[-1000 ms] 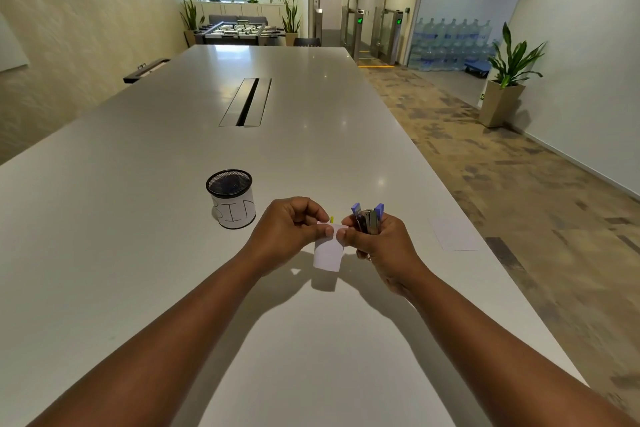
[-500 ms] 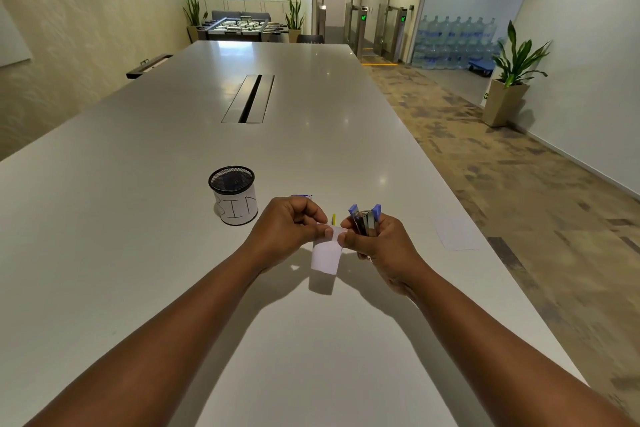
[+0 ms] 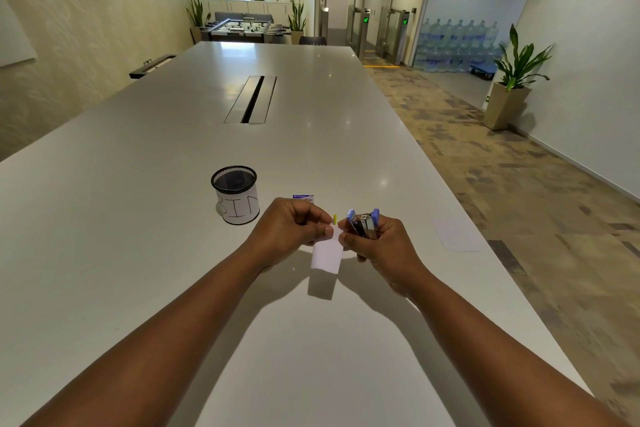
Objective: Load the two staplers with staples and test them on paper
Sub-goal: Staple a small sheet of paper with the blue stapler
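Long and white, the table [image 3: 138,218] runs away toward a window with plants, patterned carpet along its right edge. Both hands meet above its near part. The left hand [image 3: 287,229] is curled, thumb and fingertips pinching the top left of a small paper slip [image 3: 325,255] that hangs down above its own shadow. The right hand [image 3: 377,246] grips the blue staplers [image 3: 363,224] upright in its curled fingers while its thumb and forefinger pinch the slip's top right; how many staplers it holds is hard to make out. A small yellow piece [image 3: 335,219] shows between the hands, its nature unclear. Behind the left hand, a staple box [image 3: 304,198] is mostly hidden. Farther left stands a mesh cup [image 3: 235,194] labelled "BIN". Well to the right, near the table's edge, lies a paper sheet [image 3: 457,236].
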{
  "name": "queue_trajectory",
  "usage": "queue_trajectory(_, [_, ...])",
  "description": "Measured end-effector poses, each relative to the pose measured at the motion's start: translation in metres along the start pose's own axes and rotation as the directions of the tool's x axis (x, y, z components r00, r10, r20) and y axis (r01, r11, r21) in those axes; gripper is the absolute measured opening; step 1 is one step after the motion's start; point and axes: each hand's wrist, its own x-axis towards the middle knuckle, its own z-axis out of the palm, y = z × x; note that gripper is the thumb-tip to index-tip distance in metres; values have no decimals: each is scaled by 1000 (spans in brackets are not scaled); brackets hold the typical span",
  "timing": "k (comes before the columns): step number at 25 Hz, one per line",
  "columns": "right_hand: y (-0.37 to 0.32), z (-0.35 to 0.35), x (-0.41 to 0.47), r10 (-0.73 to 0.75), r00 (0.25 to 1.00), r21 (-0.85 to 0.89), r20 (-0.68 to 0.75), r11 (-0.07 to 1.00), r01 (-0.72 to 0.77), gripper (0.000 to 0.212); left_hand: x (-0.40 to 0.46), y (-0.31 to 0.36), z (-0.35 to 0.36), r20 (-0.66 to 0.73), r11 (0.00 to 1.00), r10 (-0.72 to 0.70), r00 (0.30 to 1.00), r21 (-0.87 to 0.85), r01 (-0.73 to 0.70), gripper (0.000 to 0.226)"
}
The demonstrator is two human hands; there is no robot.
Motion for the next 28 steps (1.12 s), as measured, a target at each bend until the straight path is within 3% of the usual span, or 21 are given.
queue_trajectory(8, [2,0,-2,13,1000,-8,-2,1000,-13,15,-2,-1,1,23,999,0,1000,35,0,15])
queue_trajectory(13, [0,-3,-1,51,992,-104,119,994,-39,15,-3,-2,2,114,984,48,992,163,-67,15])
queue_trajectory(15, [-2,-3,-1,51,991,-130,120,991,-35,17,-3,-6,5,61,992,41,997,120,-48,19])
queue_trajectory(18, [-3,-2,0,31,999,-143,36,989,-25,13,-6,-8,9,-21,999,-36,999,-21,36,6])
queue_trajectory(22, [1,1,-2,11,1000,-164,19,986,-8,16,-5,-11,12,13,990,-128,992,-65,129,11])
queue_trajectory(25, [2,3,-2,22,999,-166,33,986,-16,16,-5,-15,16,-1,993,-108,994,38,108,19])
queue_trajectory(28, [2,5,-2,25,1000,-118,7,993,-25,14,-10,-17,23,-19,951,-10,1000,309,16,21])
